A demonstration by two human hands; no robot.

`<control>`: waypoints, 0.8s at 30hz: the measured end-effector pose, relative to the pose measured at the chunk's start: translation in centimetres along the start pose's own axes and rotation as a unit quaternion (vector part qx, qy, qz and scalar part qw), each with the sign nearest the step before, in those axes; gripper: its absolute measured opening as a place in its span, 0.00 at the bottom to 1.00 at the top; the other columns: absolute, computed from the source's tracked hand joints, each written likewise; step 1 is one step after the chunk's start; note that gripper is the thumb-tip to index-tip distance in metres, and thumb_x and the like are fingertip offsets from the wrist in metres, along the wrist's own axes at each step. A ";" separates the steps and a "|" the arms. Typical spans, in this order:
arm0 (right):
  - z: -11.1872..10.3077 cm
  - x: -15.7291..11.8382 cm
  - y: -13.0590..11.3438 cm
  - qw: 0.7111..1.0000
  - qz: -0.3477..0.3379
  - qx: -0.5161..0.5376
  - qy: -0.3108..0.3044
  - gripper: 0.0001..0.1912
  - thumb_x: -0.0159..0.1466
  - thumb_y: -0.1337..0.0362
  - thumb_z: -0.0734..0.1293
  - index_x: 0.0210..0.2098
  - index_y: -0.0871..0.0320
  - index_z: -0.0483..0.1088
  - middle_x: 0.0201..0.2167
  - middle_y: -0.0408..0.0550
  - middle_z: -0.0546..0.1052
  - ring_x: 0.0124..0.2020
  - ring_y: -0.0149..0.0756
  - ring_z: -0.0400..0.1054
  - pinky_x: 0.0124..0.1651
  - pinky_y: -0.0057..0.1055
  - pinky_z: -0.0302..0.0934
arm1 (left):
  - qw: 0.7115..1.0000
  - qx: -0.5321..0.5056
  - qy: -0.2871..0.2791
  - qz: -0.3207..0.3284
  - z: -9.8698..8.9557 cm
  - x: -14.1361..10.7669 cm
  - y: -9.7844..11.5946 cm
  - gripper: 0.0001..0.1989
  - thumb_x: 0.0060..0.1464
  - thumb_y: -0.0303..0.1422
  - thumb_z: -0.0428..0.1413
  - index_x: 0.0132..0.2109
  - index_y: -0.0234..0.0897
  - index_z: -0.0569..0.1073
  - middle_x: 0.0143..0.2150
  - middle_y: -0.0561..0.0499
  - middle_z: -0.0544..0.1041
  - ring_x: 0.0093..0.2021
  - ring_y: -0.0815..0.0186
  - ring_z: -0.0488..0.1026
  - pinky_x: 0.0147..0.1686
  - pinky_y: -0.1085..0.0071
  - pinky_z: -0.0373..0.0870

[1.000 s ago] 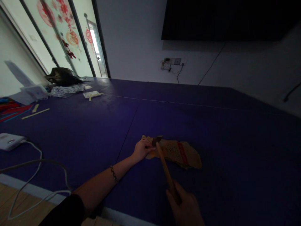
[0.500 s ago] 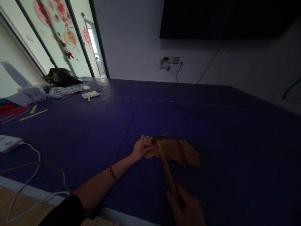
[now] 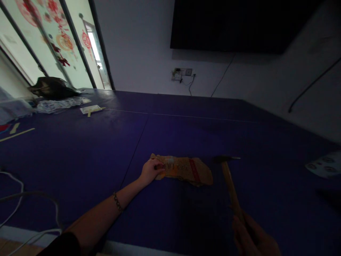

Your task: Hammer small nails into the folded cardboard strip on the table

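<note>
A torn, layered piece of brown cardboard [image 3: 181, 172] with a red stripe lies on the dark blue-purple surface. A row of small dark upright marks, perhaps nails, runs along it. My left hand [image 3: 151, 171] rests on the cardboard's left end, thumb and fingers pinched together; what sits between the fingertips is too dark to make out. Off to the right, my right hand [image 3: 253, 236] is wrapped round the wooden handle of a hammer [image 3: 231, 185]. The dark hammer head is to the right of the cardboard, apart from it.
A white cable [image 3: 20, 199] loops at the left front edge. Farther back lie a small white pack [image 3: 91, 109], crumpled plastic [image 3: 60, 104] and a dark bag [image 3: 53, 88]. A pale object with round shapes [image 3: 325, 165] is at the right. A television [image 3: 234, 25] hangs on the wall.
The hammer has moved right, from beside my left fingers to past the cardboard's right end. My left hand stays on the cardboard. The view has turned slightly right.
</note>
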State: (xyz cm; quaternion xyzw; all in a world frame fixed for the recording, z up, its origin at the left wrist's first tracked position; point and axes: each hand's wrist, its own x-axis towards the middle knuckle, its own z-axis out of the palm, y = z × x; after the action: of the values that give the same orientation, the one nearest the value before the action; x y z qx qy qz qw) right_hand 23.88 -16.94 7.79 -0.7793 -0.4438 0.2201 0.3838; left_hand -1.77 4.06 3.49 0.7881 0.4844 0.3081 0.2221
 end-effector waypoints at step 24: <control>-11.4 12.6 9.2 0.906 0.076 -0.415 -0.013 0.27 0.58 0.51 0.53 0.40 0.64 0.72 0.31 0.62 0.77 0.33 0.55 0.72 0.31 0.40 0.64 | 0.999 -0.007 0.017 0.028 -0.3 -0.1 0.2 0.14 0.42 0.27 0.60 0.40 0.38 0.74 0.39 0.49 0.76 0.42 0.61 0.70 0.43 0.64 0.67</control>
State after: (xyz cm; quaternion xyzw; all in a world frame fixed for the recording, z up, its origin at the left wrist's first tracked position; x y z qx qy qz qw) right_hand 42.91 -13.58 7.45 -0.8966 -0.4395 0.0547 0.0016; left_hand -1.91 3.87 3.83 0.7943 0.4636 0.3311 0.2110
